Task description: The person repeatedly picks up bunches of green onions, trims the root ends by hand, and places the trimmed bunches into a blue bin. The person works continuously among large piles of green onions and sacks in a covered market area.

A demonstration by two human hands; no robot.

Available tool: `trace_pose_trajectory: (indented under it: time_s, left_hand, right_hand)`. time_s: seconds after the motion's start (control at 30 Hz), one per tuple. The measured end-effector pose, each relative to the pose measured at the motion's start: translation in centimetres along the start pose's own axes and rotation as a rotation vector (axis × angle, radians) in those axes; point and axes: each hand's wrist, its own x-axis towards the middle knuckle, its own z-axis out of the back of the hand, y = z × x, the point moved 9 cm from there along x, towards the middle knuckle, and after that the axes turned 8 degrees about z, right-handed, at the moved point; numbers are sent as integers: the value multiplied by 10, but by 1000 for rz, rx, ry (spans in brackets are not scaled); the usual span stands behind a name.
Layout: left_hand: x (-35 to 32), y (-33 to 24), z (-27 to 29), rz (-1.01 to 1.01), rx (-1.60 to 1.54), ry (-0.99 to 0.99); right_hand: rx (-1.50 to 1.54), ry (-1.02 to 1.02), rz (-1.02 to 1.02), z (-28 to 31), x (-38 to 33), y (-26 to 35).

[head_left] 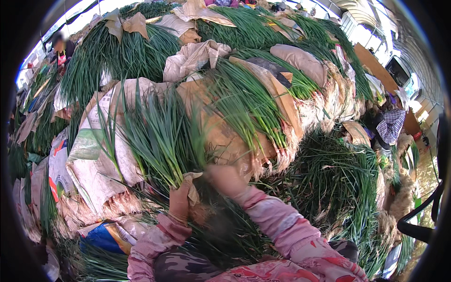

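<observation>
My left hand [179, 201] is closed around the lower stalks of a bunch of green onions [162, 141], whose long leaves fan upward over a pale sack. A tan scrap or glove edge [192, 187] shows at the fingers. Just to the right of the stalks is my right hand [226, 180], smeared by motion, so its fingers cannot be made out. Below the hands, the root end of the bunch is blurred. Sorted green onions [246, 101] with pinkish-white bases lie on brown sacking [213, 127] beyond my right hand.
A big pile of loose green onions [336, 183] lies to the right. Behind, stacked bundles [127, 54] are partly covered with sacks [300, 61]. A blue sack [105, 237] is at the lower left. One person [61, 49] is at the far left, another in a checked sleeve [391, 126] at right.
</observation>
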Motion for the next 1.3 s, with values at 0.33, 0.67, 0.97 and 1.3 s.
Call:
trace_pose_trajectory:
  time_s: [0.33,0.67,0.97,1.3]
  left_hand:
    - [5,16,9,120,-50,74]
    - [16,30,12,168,-127,85]
    - [3,53,25,257,182,-4]
    - [-7,51,34,253,18,69]
  right_hand:
    - [-29,-535,-327,108,-68,-131]
    - [264,-502,-63,96,-39,-79]
    - [258,-148,72,12,-55,44]
    - [902,-81,-40,4,-29,54]
